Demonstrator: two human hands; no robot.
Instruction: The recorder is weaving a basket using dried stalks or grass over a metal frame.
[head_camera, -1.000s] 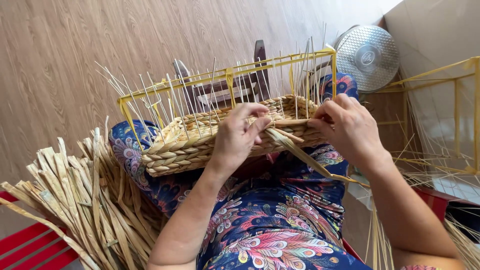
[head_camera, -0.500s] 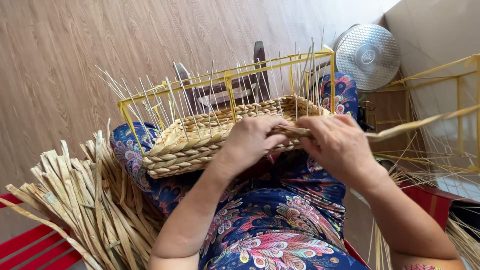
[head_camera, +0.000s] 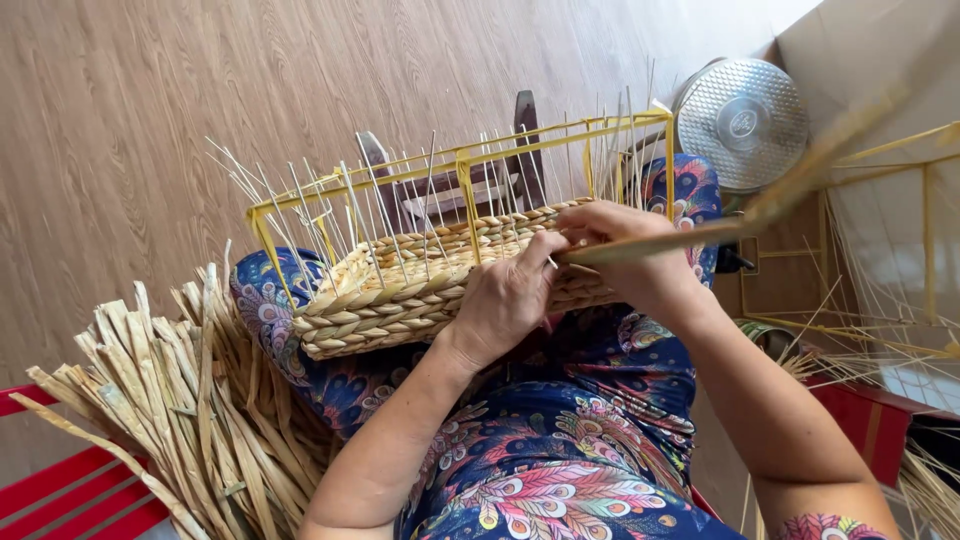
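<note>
half-woven rectangular basket (head_camera: 420, 290) of plump braided straw resting on the lap, thin stiff spokes bristling up inside a yellow wire frame (head_camera: 462, 172). left hand (head_camera: 505, 300) pressed against the coarse woven wall; right hand (head_camera: 640, 255) pinching a flat dried strand (head_camera: 760, 210). bundle of pale, papery reeds (head_camera: 170, 400) lying on the floor beside.

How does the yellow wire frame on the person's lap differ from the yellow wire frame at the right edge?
The lap yellow wire frame carries a partly woven straw basket wall and thin upright stakes; the right yellow wire frame stands bare. The lap one shows whole; the right one is cut off. Both are yellow and rectangular.
</note>
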